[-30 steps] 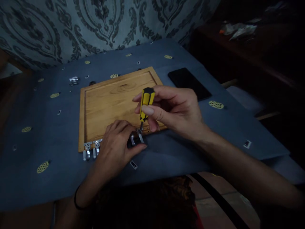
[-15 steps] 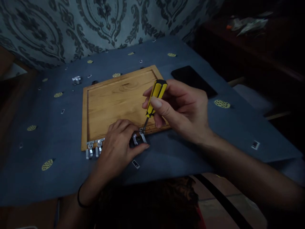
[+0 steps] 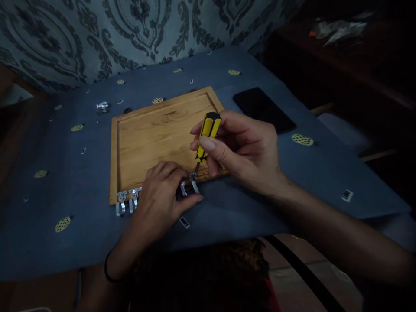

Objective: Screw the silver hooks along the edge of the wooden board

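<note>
My right hand (image 3: 240, 147) pinches a small yellow and black screwdriver (image 3: 208, 132) between thumb and fingers. Its shaft runs down to a silver metal hook (image 3: 195, 185) at the near edge of a framed wooden board (image 3: 152, 141). Bent around that same edge, my left hand (image 3: 159, 190) steadies the hooks, thumb in front and fingers over the board. More silver hooks (image 3: 121, 203) line the near left edge, with a screw head showing on one. My left hand hides the middle of the row. The bit's exact contact with the screw is too small to make out.
The board lies on a blue cloth-covered table (image 3: 107, 242) with a pineapple pattern. Loose metal pieces (image 3: 102, 107) rest beyond its far left corner. A black phone or tablet (image 3: 263, 108) lies to the right. Patterned fabric (image 3: 139, 26) stands behind the table.
The screwdriver handle and my right hand have shifted slightly left and stand more upright. My left hand keeps its place on the hooks. The whole view has moved slightly.
</note>
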Demonstrator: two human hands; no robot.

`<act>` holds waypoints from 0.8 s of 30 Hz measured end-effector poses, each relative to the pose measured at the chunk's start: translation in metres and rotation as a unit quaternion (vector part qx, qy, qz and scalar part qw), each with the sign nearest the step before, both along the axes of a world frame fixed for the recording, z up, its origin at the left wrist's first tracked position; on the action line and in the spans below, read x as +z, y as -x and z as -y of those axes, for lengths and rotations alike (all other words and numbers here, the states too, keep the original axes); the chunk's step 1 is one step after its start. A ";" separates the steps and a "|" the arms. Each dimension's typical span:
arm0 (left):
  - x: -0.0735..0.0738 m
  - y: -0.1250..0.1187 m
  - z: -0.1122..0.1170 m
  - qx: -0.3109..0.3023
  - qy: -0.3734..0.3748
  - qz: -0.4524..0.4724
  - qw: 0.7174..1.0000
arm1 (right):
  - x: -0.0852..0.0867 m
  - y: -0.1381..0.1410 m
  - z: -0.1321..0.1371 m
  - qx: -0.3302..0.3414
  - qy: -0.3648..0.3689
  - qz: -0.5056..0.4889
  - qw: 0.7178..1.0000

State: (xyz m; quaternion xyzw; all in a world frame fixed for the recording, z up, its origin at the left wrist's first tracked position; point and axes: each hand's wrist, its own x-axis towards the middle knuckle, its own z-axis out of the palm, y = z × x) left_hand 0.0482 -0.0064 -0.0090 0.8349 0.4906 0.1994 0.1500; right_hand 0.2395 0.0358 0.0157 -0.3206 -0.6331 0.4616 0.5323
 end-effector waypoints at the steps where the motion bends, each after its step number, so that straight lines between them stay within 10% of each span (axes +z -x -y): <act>1: 0.000 0.000 0.000 -0.001 0.001 0.001 1.000 | 0.000 0.000 0.000 0.002 0.002 0.002 1.000; 24: 0.001 -0.001 0.000 0.005 0.010 -0.002 1.000 | -0.003 -0.005 -0.005 0.081 0.026 -0.016 0.996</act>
